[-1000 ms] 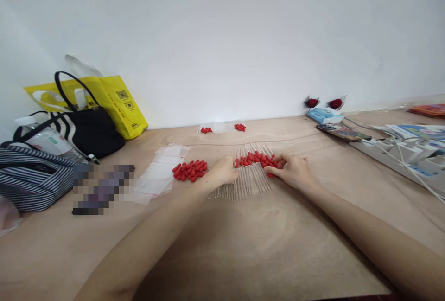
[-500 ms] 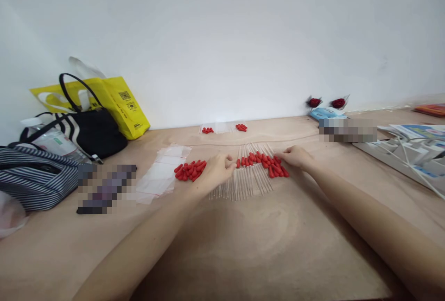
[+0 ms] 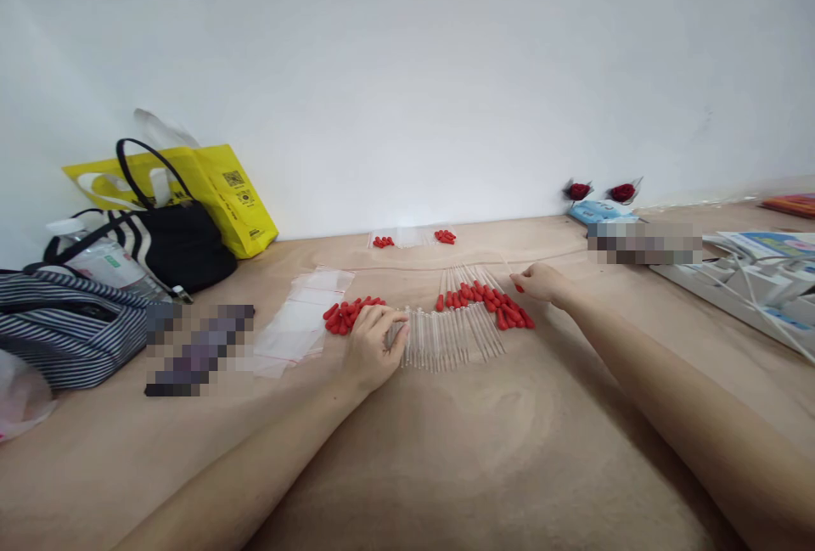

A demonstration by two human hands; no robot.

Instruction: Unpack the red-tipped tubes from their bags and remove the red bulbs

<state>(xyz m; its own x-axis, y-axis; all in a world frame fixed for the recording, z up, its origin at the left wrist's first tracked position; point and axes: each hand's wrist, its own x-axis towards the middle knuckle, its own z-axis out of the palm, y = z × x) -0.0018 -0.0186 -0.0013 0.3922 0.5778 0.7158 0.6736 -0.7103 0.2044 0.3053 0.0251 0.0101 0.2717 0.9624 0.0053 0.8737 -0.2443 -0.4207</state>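
Note:
My right hand (image 3: 541, 282) is closed around a dropper, its red rubber bulb (image 3: 519, 288) showing at the fingertips and a thin clear tube pointing up and left. Just left of it lies a fan of droppers (image 3: 487, 296) with red bulbs, tubes pointing away from me. In front of these, a row of bare glass tubes (image 3: 446, 339) rests on the table. At the row's left end is my left hand (image 3: 377, 347), fingers bent, with thumb and forefinger apart beside the tubes. Loose red bulbs (image 3: 344, 313) are heaped behind it, partly hidden.
Clear zip bags (image 3: 296, 317) lie left of the bulbs. Farther back, a bag with red bulbs (image 3: 446, 237) rests near the wall. A yellow bag (image 3: 238, 203), a black handbag (image 3: 191, 241) and a striped pouch (image 3: 64, 330) stand left. A white power strip (image 3: 757, 279) with cables lies right.
My left hand has drawn back toward me and left, from the bulbs to the end of the tubes. My right hand has left the pile rightward and now holds a dropper.

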